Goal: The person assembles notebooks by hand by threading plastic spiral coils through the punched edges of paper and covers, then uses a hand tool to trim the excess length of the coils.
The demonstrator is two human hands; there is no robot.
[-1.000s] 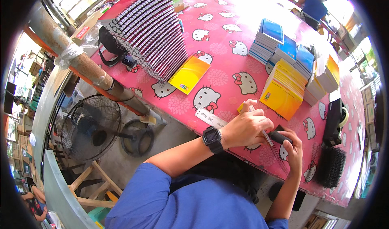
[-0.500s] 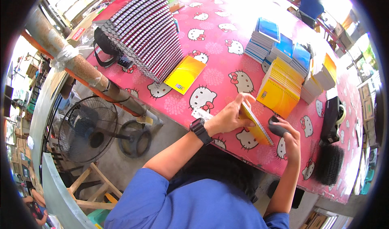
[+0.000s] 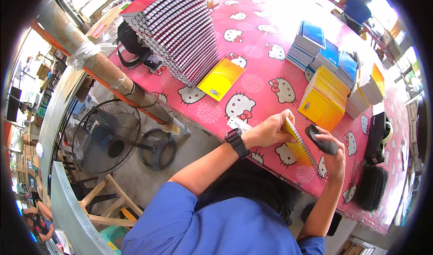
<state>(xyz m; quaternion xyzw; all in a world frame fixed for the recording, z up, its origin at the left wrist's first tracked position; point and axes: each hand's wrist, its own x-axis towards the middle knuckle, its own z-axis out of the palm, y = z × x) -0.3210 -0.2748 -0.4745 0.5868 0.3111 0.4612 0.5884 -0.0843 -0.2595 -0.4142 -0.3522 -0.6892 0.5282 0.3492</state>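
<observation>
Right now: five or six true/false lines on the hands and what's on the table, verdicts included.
1. The left hand holds a yellow notebook. True.
2. A black tape dispenser is to the right of the right hand. True.
3. The right hand is empty. False: it holds a dark rounded object.
4. On the table, a tall stack of spiral-bound books is left of the blue books. True.
5. The left hand touches the tall stack of spiral-bound books. False: it is well apart from it.
6. The blue books touch the right hand. False: they are farther back on the table, apart from it.
</observation>
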